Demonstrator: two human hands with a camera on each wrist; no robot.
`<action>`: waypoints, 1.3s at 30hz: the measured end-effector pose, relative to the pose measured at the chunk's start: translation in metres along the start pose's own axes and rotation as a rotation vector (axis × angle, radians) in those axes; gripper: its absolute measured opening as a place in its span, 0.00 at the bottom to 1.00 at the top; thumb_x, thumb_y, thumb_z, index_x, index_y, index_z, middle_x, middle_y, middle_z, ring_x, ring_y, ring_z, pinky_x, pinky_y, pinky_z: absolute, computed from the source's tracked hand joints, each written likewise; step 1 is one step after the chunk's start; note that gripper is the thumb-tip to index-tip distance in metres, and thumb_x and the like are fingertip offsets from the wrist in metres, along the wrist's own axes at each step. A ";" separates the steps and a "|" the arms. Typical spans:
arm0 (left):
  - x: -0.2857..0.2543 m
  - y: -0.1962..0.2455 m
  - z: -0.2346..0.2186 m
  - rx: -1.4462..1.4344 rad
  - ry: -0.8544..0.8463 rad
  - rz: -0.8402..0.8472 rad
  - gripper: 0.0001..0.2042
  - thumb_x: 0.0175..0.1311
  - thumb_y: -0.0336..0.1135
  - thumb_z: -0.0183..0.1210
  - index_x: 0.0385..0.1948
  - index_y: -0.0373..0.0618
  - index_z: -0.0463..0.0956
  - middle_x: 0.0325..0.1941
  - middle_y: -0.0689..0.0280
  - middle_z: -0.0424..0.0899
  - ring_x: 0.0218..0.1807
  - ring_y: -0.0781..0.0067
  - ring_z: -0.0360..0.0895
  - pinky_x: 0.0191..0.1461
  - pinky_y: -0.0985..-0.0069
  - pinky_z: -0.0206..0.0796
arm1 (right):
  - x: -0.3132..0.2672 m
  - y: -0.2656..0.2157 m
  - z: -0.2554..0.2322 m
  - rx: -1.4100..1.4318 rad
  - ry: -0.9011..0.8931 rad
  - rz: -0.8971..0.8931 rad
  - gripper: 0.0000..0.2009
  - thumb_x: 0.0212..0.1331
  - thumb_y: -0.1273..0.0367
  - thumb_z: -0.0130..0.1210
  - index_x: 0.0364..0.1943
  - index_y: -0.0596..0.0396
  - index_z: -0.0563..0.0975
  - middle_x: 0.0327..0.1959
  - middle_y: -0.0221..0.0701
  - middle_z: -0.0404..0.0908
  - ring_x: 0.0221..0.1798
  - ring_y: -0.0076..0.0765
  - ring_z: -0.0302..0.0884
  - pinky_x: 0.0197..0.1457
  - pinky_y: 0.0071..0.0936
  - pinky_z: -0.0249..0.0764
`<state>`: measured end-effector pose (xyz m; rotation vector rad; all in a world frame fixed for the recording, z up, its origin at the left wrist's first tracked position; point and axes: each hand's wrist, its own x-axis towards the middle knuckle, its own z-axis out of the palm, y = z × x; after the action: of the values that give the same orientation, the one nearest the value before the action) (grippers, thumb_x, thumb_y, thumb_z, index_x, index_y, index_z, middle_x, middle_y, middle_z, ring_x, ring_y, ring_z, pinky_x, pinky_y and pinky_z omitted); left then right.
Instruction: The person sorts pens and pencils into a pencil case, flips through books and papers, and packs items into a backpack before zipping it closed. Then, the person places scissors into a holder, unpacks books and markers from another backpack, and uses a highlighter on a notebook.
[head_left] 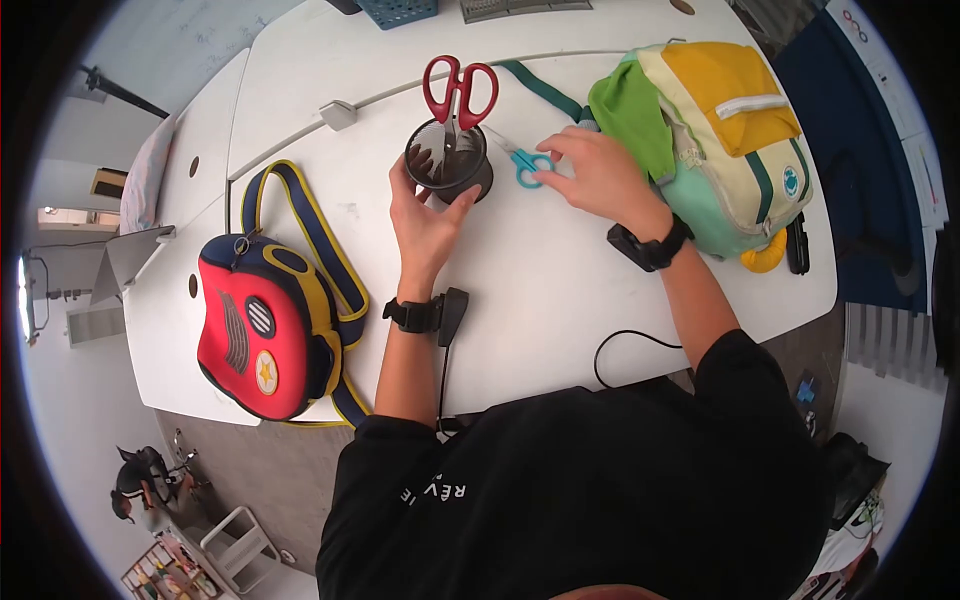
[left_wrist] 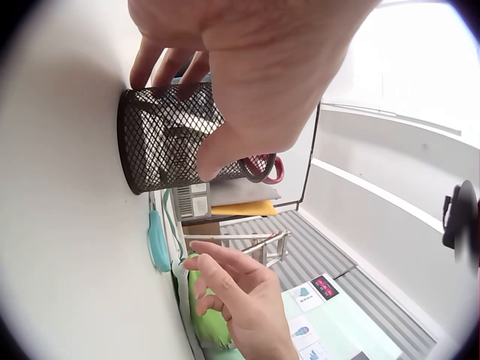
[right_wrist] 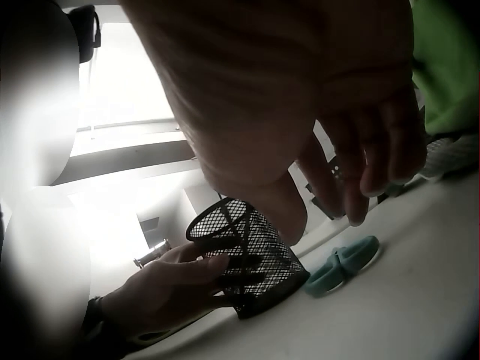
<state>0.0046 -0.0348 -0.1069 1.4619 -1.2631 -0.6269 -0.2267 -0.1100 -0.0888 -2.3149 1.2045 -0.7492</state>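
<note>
My left hand (head_left: 428, 225) grips a black wire-mesh pen cup (left_wrist: 169, 139), fingers around one side and thumb on the other. The cup stands upright, its base at the white table. Red-handled scissors (head_left: 461, 100) lean in it, handles up above the rim. Beside the cup lie small teal-handled scissors (head_left: 530, 168), flat on the table with the blades toward the cup. Just over their handles hovers my right hand (head_left: 600, 175), thumb and fingers apart with nothing between them. The left wrist view shows a gap between this hand (left_wrist: 244, 296) and the teal scissors (left_wrist: 157, 241).
On the right lies a cream, yellow and green backpack (head_left: 725, 150), its dark green strap (head_left: 545, 92) reaching behind the cup. To the left is a red and navy backpack (head_left: 262, 330) with yellow-edged straps. A blue basket (head_left: 400, 10) stands at the far edge.
</note>
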 end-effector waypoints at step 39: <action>0.003 -0.005 -0.006 -0.028 -0.033 0.027 0.42 0.47 0.28 0.75 0.64 0.39 0.58 0.58 0.52 0.78 0.60 0.58 0.78 0.61 0.63 0.75 | 0.093 -0.085 -0.025 0.163 -0.119 -0.520 0.10 0.58 0.65 0.63 0.37 0.57 0.82 0.23 0.36 0.84 0.22 0.37 0.81 0.28 0.26 0.73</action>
<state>0.0123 -0.0362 -0.1088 1.4145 -1.2925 -0.6512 -0.1460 -0.1451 0.0050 -2.5116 0.4654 -0.8259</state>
